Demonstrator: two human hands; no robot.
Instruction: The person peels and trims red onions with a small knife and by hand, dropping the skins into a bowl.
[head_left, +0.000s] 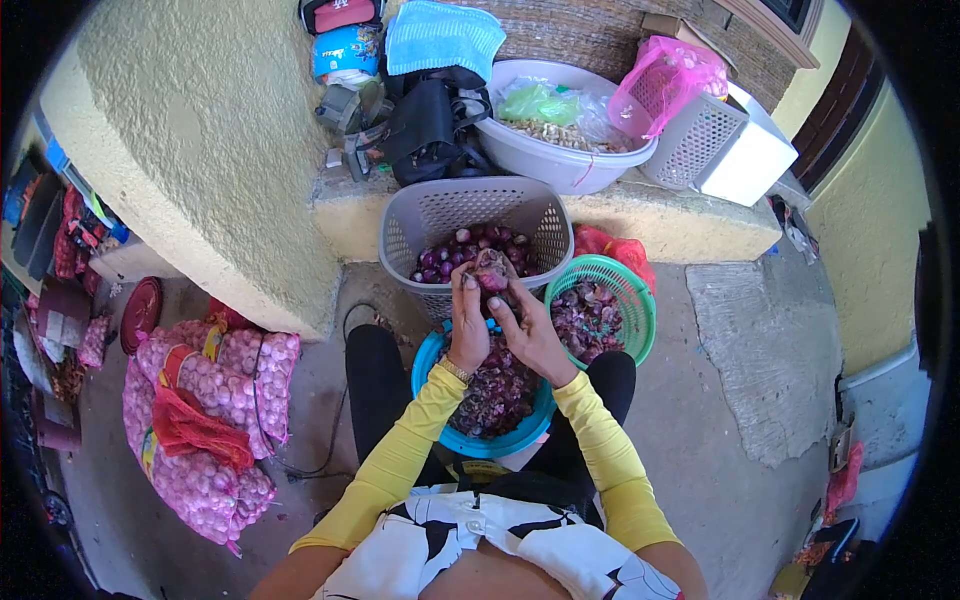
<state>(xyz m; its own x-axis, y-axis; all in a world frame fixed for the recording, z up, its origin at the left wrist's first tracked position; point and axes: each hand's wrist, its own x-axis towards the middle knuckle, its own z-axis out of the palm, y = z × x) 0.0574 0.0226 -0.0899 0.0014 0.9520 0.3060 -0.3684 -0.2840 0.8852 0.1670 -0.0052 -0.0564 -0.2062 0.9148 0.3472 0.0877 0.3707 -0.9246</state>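
Note:
Both my left hand (470, 326) and my right hand (536, 334) cup a red onion (492, 279) with dry, loose skin; it may be a small cluster, since my fingers hide part of it. My hands are raised over the near rim of a grey plastic laundry basket (480, 196), which holds several smooth purple onions (444, 262). Beneath my wrists, between my knees, sits a blue basin (544, 420) full of dark onions and dry skins (491, 397). To the right of my right hand, a green plastic colander (639, 319) contains loose onion skins (585, 319).
Pink mesh sacks of garlic (217, 405) lie on the floor at left, beside a black cable (330, 450). On the ledge ahead rest a black bag (420, 124), a white basin (592, 169) and a perforated basket (694, 142). A red mesh bag (634, 259) sits behind the colander.

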